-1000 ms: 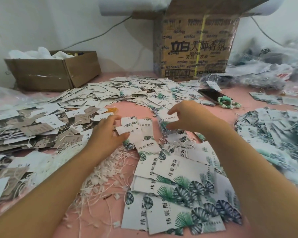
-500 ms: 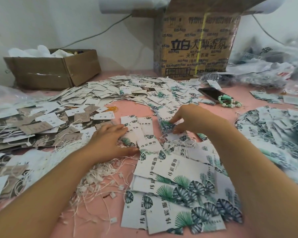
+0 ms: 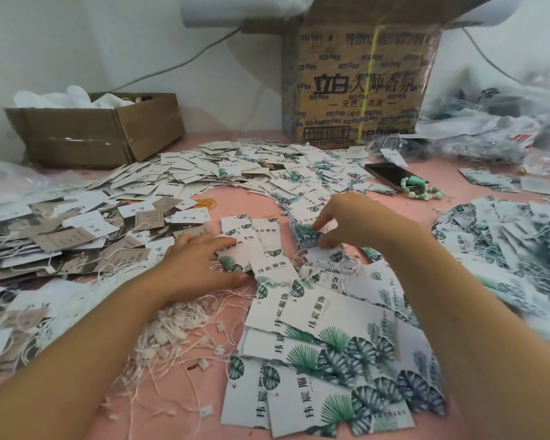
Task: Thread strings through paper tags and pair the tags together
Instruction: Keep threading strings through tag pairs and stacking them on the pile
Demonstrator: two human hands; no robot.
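My left hand (image 3: pixel 200 265) lies on a short row of small white leaf-print tags (image 3: pixel 264 249) on the pink table (image 3: pixel 245 201), with its fingers stretched flat over the left ones and its thumb below. My right hand (image 3: pixel 356 220) pinches a small stack of leaf tags (image 3: pixel 304 235) between forefinger and thumb, just right of that row. A tangle of white strings with plastic ends (image 3: pixel 172 325) lies under my left forearm. Large leaf-print tags (image 3: pixel 331 344) are fanned out near me, between my arms.
A tall printed carton (image 3: pixel 359 90) stands at the back and a low brown box (image 3: pixel 92 131) at back left. Loose tag heaps lie at left (image 3: pixel 61 236), behind (image 3: pixel 204 173) and right (image 3: pixel 505 242). A phone (image 3: pixel 388 174) and a green bead bracelet (image 3: pixel 423 190) lie beyond my right hand.
My left hand slid right and came down flat on the small tags. My right hand dropped from above the pile and took hold of the small stack.
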